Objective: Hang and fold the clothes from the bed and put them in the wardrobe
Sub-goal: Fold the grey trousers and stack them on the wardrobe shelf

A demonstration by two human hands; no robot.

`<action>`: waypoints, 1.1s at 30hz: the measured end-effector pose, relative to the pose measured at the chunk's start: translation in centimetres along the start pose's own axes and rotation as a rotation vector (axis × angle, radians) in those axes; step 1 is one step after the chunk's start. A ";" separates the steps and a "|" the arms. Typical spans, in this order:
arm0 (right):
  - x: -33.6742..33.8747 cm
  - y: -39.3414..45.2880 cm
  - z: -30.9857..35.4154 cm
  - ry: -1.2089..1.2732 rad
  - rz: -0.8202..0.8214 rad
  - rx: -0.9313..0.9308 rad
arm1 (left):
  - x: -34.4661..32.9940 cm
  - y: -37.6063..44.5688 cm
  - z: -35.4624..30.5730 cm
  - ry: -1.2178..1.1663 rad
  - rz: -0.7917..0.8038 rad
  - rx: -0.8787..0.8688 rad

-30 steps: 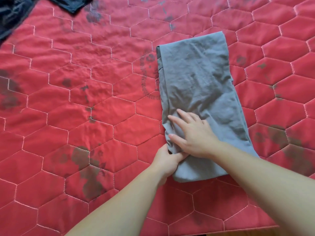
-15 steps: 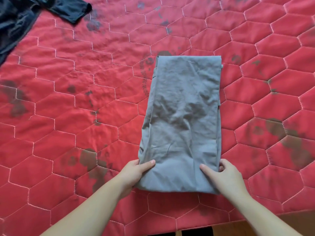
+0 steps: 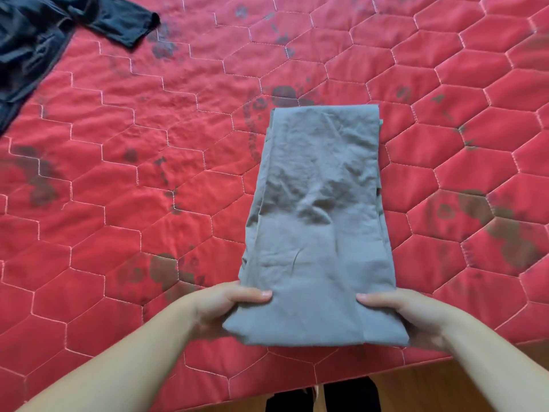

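My left hand (image 3: 228,304) pinched the near left corner of the grey folded garment (image 3: 319,221), thumb on top and fingers tucked beneath; my right hand (image 3: 395,313) held the near right corner the same way. That near edge was lifted slightly off the bed (image 3: 118,203), while the rest of the long, narrow fold lay flat on the red quilted cover, close to the bed's front edge. I judged the cloth light, thin and limp, creased across the middle, with no stiffness of its own; the stacked layers looked likely to slide apart if lifted by one end. Both corners seemed the right hold for the next fold. A dark garment (image 3: 38,46) lay well apart at the far left corner.
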State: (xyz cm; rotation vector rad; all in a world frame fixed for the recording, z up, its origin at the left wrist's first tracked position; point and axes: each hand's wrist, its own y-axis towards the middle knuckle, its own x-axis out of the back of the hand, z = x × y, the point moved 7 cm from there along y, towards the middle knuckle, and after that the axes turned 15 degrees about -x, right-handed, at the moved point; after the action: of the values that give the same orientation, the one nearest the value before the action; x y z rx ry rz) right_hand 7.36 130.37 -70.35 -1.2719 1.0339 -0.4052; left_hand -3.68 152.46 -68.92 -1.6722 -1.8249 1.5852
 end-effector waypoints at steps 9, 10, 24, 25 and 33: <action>-0.4 -5.2 9.7 0.386 0.221 0.293 | -0.2 1.8 -10.8 -0.116 -0.147 -0.234; 0.0 -5.4 11.5 0.483 0.206 0.391 | 0.3 2.7 -12.2 -0.151 -0.272 -0.322; 2.6 -5.1 14.6 -0.337 -0.917 0.814 | 2.7 5.0 -15.2 0.714 -0.646 -0.690; 2.5 -5.5 14.9 -0.401 -0.974 0.838 | 2.8 5.0 -15.6 0.755 -0.649 -0.713; 2.1 -8.0 17.6 -0.429 -0.998 1.123 | 1.9 5.3 -18.0 0.794 -0.661 -0.897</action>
State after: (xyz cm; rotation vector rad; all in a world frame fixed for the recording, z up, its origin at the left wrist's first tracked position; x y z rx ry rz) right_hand 24.95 136.67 -64.80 -0.6611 -0.3204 -1.1935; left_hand 11.98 162.76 -66.68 -1.3411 -2.2973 -0.2161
